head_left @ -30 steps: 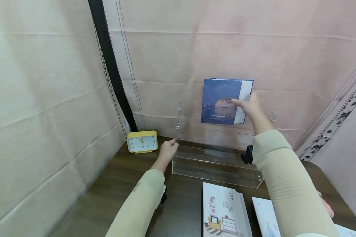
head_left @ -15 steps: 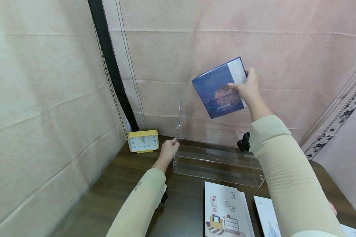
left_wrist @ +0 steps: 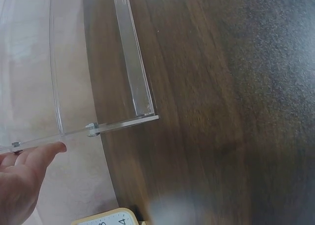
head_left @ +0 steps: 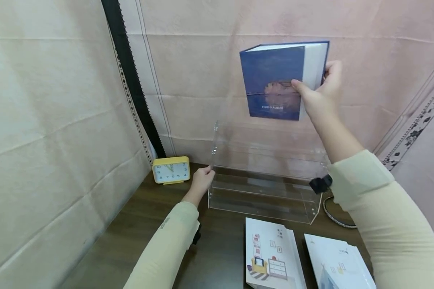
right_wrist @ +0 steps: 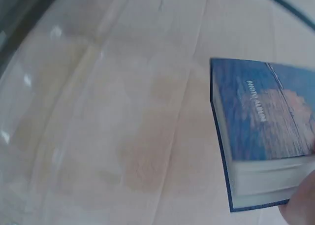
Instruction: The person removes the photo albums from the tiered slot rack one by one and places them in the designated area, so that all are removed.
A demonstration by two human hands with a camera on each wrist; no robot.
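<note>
In the head view my right hand (head_left: 322, 94) holds a blue photo album (head_left: 271, 76) by its right edge, thumb on the front cover. The album is in the air above a clear acrylic rack (head_left: 254, 204), its front towards me and a white band down the right side. My left hand (head_left: 202, 180) grips the rack's left side panel. In the left wrist view that hand's thumb (left_wrist: 59, 147) lies at the panel's edge; the other fingers are partly hidden. The right wrist view catches the album (right_wrist: 246, 112) from below, with only a fingertip and a bit of hand visible.
A yellow alarm clock (head_left: 171, 170) stands left of the rack. Two white illustrated books or stacks, one on the left (head_left: 271, 253) and one on the right (head_left: 338, 261), lie in front of it on the dark wooden table (head_left: 141, 241). A grey cord loop (head_left: 336, 220) is at the right.
My right hand has lifted the album higher and slightly to the right. It tilted on the way and is nearly level again. My left hand keeps its place on the rack.
</note>
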